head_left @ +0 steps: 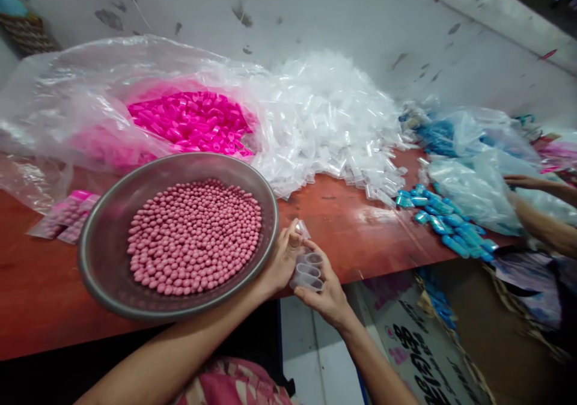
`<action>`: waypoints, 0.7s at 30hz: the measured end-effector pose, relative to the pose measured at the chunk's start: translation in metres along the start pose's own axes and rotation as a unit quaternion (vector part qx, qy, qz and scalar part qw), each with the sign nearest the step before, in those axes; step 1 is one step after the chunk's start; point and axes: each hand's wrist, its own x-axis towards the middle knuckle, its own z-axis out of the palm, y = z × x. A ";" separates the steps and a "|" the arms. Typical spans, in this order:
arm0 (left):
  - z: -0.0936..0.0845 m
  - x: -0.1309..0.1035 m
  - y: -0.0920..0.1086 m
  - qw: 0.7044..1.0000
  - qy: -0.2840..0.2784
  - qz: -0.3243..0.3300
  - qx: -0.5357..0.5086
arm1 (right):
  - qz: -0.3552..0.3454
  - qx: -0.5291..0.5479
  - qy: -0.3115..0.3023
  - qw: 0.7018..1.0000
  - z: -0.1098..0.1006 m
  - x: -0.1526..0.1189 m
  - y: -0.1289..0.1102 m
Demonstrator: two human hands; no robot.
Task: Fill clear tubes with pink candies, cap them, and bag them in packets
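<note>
My left hand [285, 255] is closed, with its fingertips at a small clear plastic tube [303, 229]. Close beside it, my right hand [331, 294] grips several more clear plastic tubes [309, 273] in a row, their open mouths facing up. Both hands are just past the right rim of a wide metal bowl [101, 273]. Inside the bowl lies a layer of round pink balls [193, 237]. Behind it, a clear plastic bag [81, 86] lies open around a heap of bright pink caps [193, 119].
A large pile of clear tubes [333, 122] spreads along the wall on the red table [342, 231]. Filled blue tubes [455, 222] lie to the right, near bags [478, 182] and another person's arms [545, 219]. Filled pink-capped tubes [67, 216] sit left of the bowl.
</note>
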 end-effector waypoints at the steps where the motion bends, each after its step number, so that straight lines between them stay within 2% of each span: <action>1: -0.003 -0.002 0.000 0.999 -0.002 0.023 0.033 | -0.006 -0.013 0.004 1.000 0.000 0.003 0.004; 3: -0.006 -0.007 0.000 0.996 -0.033 0.039 0.075 | -0.033 -0.054 0.023 0.998 -0.002 0.008 0.013; 6: -0.006 -0.014 -0.004 0.991 -0.073 0.016 0.108 | -0.078 -0.113 0.032 0.990 -0.004 0.012 0.027; 8: -0.007 -0.015 -0.008 0.989 -0.078 0.016 0.124 | -0.088 -0.141 0.007 0.986 -0.006 0.011 0.033; 10: -0.012 -0.013 -0.011 0.982 -0.110 0.048 0.143 | -0.087 -0.183 -0.021 0.979 -0.008 0.009 0.035; 12: -0.019 -0.011 -0.010 0.968 -0.160 0.091 0.170 | -0.092 -0.256 -0.032 0.962 -0.010 0.008 0.033; 14: -0.024 -0.008 -0.006 0.956 -0.188 0.116 0.193 | -0.114 -0.343 -0.027 0.932 -0.010 0.007 0.031; 18: -0.024 -0.007 -0.002 0.957 -0.171 0.093 0.214 | -0.173 -0.450 -0.025 0.876 -0.007 0.009 0.028; 21: -0.017 -0.007 -0.008 0.958 -0.128 0.094 0.239 | -0.184 -0.459 -0.036 0.869 -0.002 0.012 0.025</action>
